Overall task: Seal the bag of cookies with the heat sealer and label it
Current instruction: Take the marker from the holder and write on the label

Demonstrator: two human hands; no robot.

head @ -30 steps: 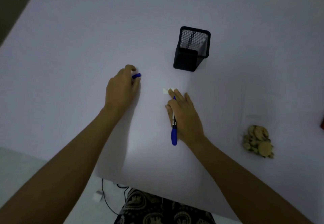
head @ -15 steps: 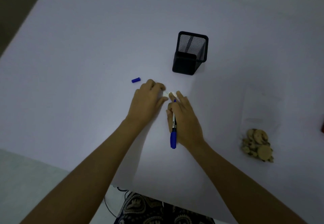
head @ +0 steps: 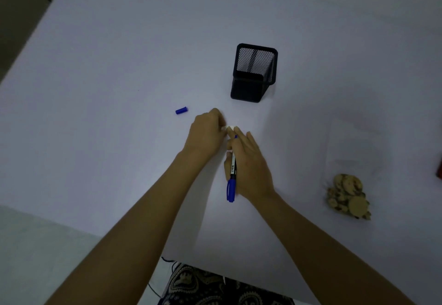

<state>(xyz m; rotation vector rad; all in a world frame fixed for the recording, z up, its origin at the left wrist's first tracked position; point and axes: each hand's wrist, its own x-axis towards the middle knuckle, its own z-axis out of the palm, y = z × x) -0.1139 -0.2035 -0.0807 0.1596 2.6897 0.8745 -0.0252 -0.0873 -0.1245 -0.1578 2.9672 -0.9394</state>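
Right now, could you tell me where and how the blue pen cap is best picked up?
Pinch the blue pen cap across its short middle from above; it lies flat on the table, a small cylinder, clear of the left hand.

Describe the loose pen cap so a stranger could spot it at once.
Start at the black mesh pen holder standing on the white table. Look toward its near left, past the left hand: the pen cap lies alone on bare tabletop. It is a small blue cylinder, the only loose blue thing there.
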